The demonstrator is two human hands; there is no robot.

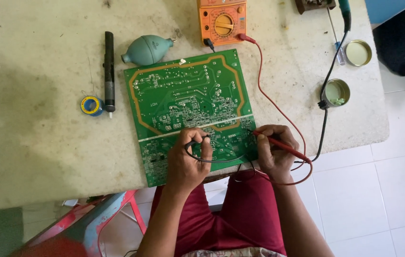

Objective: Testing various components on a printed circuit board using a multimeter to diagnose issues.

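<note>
Left hand (189, 159) pinching black probe (196, 142), right hand (274, 148) gripping red probe (281, 144), both tips on green circuit board (188, 102).

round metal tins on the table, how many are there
2. One shallow round metal tin sits near the table's far right corner; one deeper round metal tin sits nearer, beside the black cable. None looks hidden.

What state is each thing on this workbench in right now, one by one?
Left hand: pinching the black probe against the board.
Right hand: gripping the red probe, tip on the board.
Circuit board: lying flat, solder side up.
Multimeter: both leads plugged in.
Small tin: open.
Tin lid: off, lying apart.
Desoldering pump: lying untouched.
Blower bulb: lying on its side.
</note>
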